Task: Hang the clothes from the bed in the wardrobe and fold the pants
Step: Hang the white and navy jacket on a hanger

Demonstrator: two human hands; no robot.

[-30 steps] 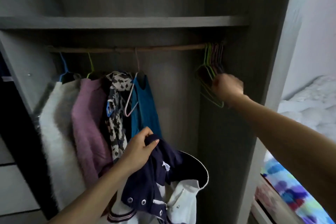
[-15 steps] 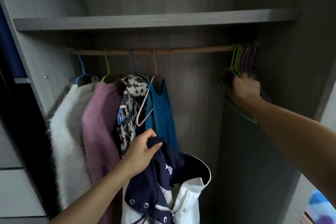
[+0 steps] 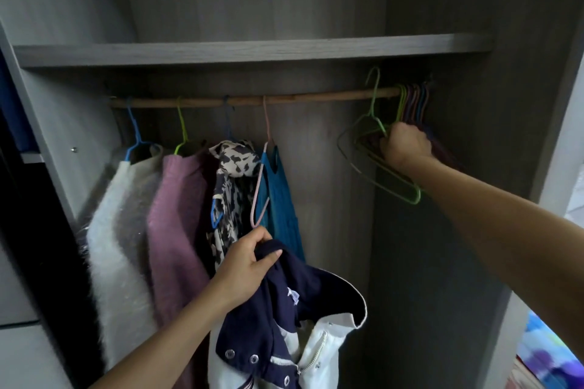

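Observation:
My left hand grips the collar of a navy and white jacket with snap buttons, held low in front of the open wardrobe. My right hand is closed on a green wire hanger at the right end of the wooden rail. The hanger's hook stands lifted above the rail. Behind my right hand a bunch of several empty coloured hangers hangs from the rail.
On the left of the rail hang a white fuzzy sweater, a pink sweater, a black-and-white patterned top and a teal top. A grey shelf runs above. A colourful bedspread shows at bottom right.
The view has shifted left and closer into the wardrobe. My right hand has raised one green hanger, its hook now above the rail. My left hand keeps holding the jacket.

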